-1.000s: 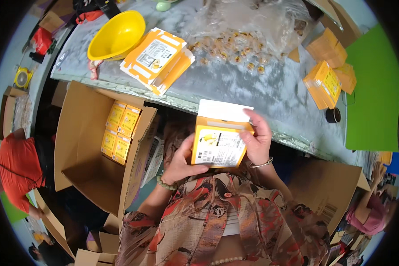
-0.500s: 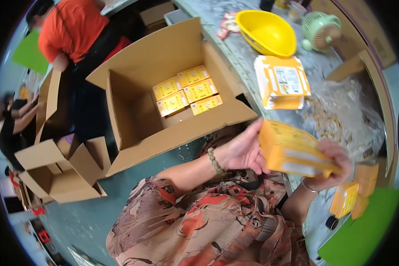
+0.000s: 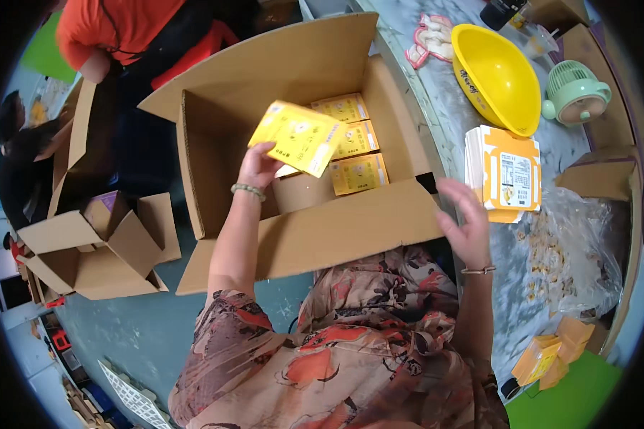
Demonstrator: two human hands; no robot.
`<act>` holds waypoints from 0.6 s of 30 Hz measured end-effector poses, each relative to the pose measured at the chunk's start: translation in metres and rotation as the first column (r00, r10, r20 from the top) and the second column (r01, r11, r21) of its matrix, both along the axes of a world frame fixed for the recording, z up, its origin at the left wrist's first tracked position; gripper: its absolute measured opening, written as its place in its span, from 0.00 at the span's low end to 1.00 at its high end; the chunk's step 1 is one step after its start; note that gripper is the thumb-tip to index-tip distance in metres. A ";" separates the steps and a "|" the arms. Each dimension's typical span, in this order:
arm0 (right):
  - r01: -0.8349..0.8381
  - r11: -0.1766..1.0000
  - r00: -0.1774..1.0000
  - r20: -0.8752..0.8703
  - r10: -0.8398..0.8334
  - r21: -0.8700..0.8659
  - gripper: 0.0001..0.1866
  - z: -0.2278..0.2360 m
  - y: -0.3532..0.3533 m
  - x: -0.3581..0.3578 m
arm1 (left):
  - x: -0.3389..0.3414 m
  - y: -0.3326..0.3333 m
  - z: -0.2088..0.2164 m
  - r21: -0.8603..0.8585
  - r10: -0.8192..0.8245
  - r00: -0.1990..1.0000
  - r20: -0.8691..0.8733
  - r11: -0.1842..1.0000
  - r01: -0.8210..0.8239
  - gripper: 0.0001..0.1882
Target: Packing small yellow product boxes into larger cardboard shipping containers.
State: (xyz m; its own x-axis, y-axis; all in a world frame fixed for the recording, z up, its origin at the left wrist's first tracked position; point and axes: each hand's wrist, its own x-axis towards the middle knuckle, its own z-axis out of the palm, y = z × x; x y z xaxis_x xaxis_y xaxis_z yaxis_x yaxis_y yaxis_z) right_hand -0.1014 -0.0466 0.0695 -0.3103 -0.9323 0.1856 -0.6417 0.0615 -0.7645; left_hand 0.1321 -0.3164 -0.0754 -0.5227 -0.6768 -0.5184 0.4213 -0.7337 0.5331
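Left hand: The person's left hand (image 3: 257, 170) grasps a yellow printed box (image 3: 297, 139) by its near left corner, thumb on the upper face, the other fingers hidden beneath.
Box in hand: It is tilted above the open cardboard carton (image 3: 315, 239), partly covering the boxes below.
Carton: Yellow boxes (image 3: 360, 174) of the same kind lie inside, toward its right side.
Right hand: The right hand (image 3: 469, 227), fingers spread and grasping nothing, hovers between the carton's right corner and a stack of flat box blanks (image 3: 514, 175).
Worktable: On the marbled tabletop (image 3: 436, 107), a yellow basin (image 3: 495, 79) sits beside a green fan (image 3: 578, 94); nearer, small packets lie by a clear plastic bag (image 3: 587, 257).
Nearby: A co-worker in an orange top (image 3: 125, 28) stands beyond the carton.
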 end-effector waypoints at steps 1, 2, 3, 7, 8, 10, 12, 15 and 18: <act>0.005 1.000 1.000 0.005 -0.005 0.015 0.18 -0.007 0.001 0.000 | 0.015 -0.007 -0.027 -0.001 0.036 0.994 0.101 0.999 -0.036 0.17; -0.015 0.998 1.000 0.025 0.013 0.061 0.18 -0.016 0.001 0.000 | 0.033 -0.011 -0.054 0.032 -0.012 0.975 0.221 0.999 0.005 0.16; -0.030 0.994 0.999 0.043 0.025 0.107 0.18 -0.023 0.002 -0.001 | 0.048 -0.012 -0.077 0.070 -0.070 0.941 0.332 0.996 0.050 0.16; 0.052 0.969 0.992 0.098 -0.078 0.243 0.18 -0.042 0.008 -0.006 | 0.073 0.003 -0.134 0.255 -0.296 0.827 0.478 0.948 0.192 0.17; 0.061 0.965 0.991 0.101 -0.089 0.256 0.18 -0.045 0.009 -0.007 | 0.074 0.004 -0.143 0.329 -0.362 0.796 0.485 0.919 0.218 0.17; 0.075 0.949 0.982 0.141 -0.124 0.306 0.17 -0.051 0.009 -0.008 | 0.077 0.003 -0.159 0.368 -0.399 0.784 0.476 0.900 0.234 0.17; 0.084 0.941 0.977 0.157 -0.142 0.329 0.17 -0.053 0.006 -0.008 | 0.077 0.002 -0.169 0.388 -0.425 0.780 0.460 0.886 0.254 0.16; 0.105 0.922 0.964 0.189 -0.187 0.372 0.17 -0.056 0.003 -0.007 | 0.076 0.004 -0.186 0.429 -0.500 0.780 0.375 0.840 0.332 0.16; 0.122 0.907 0.952 0.213 -0.222 0.404 0.16 -0.058 0.001 -0.009 | 0.069 0.005 -0.185 0.627 -0.730 0.522 0.442 0.667 0.402 0.17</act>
